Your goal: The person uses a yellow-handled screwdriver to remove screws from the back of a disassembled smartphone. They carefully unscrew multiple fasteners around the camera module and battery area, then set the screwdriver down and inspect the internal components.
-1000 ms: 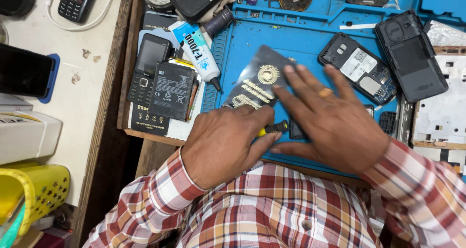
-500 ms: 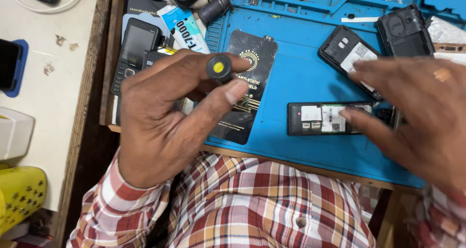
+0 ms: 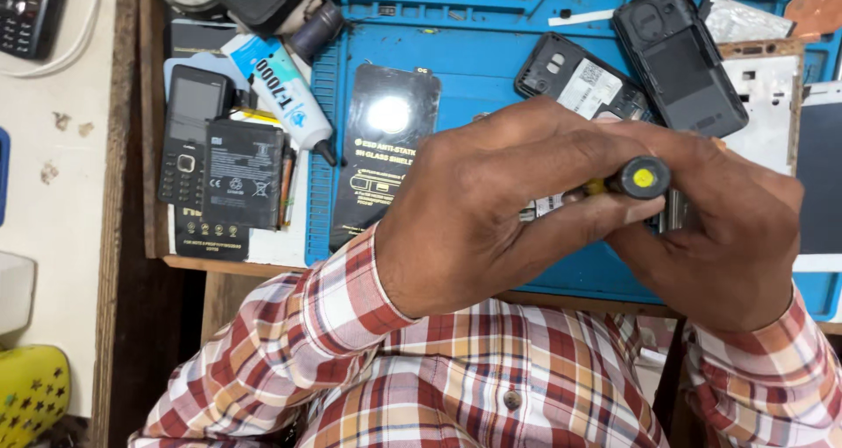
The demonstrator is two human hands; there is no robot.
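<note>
My left hand [image 3: 491, 211] is shut on a small screwdriver [image 3: 640, 178]; its black end cap with a yellow dot shows between thumb and forefinger. The hand hovers over the blue work mat [image 3: 491, 53], right against my right hand [image 3: 728, 237]. My right hand curls over an opened dark phone [image 3: 675, 213] lying on the mat. Only slivers of that phone show between the fingers. The screwdriver's tip is hidden under the hands.
On the mat lie a black flat packet [image 3: 386, 150], an open phone body [image 3: 579, 75] and a black back cover [image 3: 680, 57]. To the left are a glue tube [image 3: 285, 97], a keypad phone [image 3: 191, 132] and a battery [image 3: 244, 174]. A yellow basket [image 3: 31, 395] sits bottom left.
My left hand has carried the screwdriver from over the black packet to the right, meeting my right hand above the opened phone, which is now mostly covered.
</note>
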